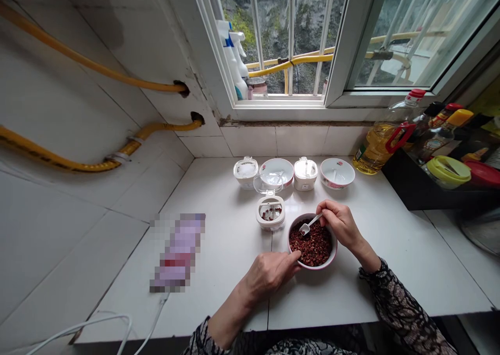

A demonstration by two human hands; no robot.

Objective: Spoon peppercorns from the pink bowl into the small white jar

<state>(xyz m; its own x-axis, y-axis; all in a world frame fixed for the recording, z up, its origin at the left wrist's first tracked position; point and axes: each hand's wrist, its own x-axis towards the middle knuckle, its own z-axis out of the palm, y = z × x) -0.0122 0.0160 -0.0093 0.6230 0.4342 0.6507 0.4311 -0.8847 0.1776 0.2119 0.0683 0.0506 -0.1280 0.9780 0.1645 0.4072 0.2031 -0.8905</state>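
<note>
Spoon: the small white spoon is in the right hand, pinched at its handle end between thumb and fingers.
Spoon's long axis: slanting, handle to the right and far, scoop to the left and near; the scoop rests on or just in the dark red dried pieces, left of the right fingertips.
Bowl: the pink-rimmed bowl holds the pieces, upright on the white counter.
Left hand: at the bowl's near-left edge, thumb over the rim; fingers underneath are hidden, so how firmly they grip, I cannot tell.
Open jar: left of the bowl and slightly far, just beside it, lid raised on the far side, a few red pieces inside.
Scoop to jar: the jar lies left and far of the scoop.
Nearer hand to jar: the left, on its near side.
</note>
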